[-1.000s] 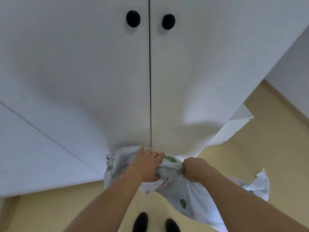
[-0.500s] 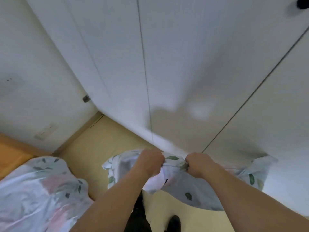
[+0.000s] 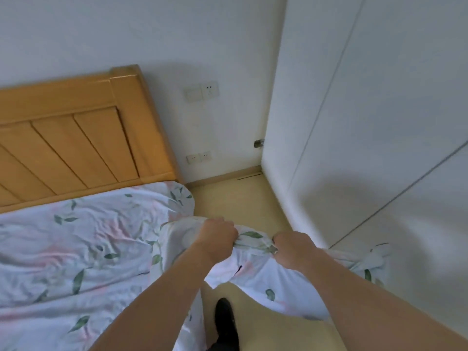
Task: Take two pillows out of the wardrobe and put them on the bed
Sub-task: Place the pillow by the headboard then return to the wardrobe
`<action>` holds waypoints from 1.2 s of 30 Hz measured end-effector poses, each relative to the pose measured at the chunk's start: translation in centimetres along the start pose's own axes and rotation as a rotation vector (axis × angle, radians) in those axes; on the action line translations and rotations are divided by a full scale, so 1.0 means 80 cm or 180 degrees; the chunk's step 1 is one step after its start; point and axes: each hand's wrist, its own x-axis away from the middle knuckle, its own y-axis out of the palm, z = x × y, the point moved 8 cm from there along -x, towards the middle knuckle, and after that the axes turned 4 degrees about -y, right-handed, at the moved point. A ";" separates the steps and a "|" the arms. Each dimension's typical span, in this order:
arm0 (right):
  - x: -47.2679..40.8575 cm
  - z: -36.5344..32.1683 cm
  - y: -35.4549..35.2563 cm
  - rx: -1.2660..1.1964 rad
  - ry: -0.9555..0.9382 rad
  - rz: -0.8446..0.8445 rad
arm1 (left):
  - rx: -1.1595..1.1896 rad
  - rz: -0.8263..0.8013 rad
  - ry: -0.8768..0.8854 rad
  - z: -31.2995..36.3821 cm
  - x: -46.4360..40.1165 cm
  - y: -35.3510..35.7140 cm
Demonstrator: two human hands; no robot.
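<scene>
Head view: left hand [image 3: 217, 236] and right hand [image 3: 291, 252] gripping leaf-print pillow [image 3: 255, 277] at 6 o'clock; bed [image 3: 76, 239] at 8 o'clock.

I see the bed [image 3: 76, 249] lower left, headboard [image 3: 76, 138] behind it, wardrobe [image 3: 379, 122] right, sockets [image 3: 201, 91] on the wall between, and the pillow [image 3: 253, 264] bottom centre.

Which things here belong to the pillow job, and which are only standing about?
Part of the job:
pillow, gripped by left hand and right hand
bed
wardrobe

Not part:
wall sockets
headboard
</scene>
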 end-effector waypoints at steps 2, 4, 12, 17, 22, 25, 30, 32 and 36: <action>-0.039 -0.035 -0.023 0.0091 -0.0186 -0.0023 | 0.0076 -0.0014 -0.0229 -0.052 -0.005 0.005; -0.072 -0.069 -0.047 0.0142 -0.0368 0.0001 | 0.0118 -0.0001 -0.0400 -0.097 -0.007 0.009; -0.190 -0.190 -0.102 0.0432 -0.0945 -0.0069 | 0.0025 0.0001 -0.1144 -0.255 -0.005 0.027; -0.251 -0.261 -0.122 0.0591 -0.1357 -0.0186 | 0.0191 -0.0072 -0.1687 -0.336 0.009 0.041; -0.305 -0.340 -0.132 0.0548 -0.1791 -0.0386 | 0.0308 -0.0097 -0.2224 -0.410 0.038 0.048; -0.327 -0.387 -0.138 0.0714 -0.2040 -0.0448 | 0.0316 -0.0214 -0.2413 -0.451 0.055 0.058; -0.372 -0.462 -0.127 0.0850 -0.2253 -0.0591 | 0.0339 -0.0357 -0.2518 -0.522 0.071 0.094; -0.399 -0.496 -0.120 0.0878 -0.2298 -0.0594 | 0.0350 -0.0373 -0.2523 -0.559 0.071 0.114; -0.448 -0.570 -0.116 0.0992 -0.2358 -0.0494 | 0.0428 -0.0334 -0.2588 -0.642 0.075 0.153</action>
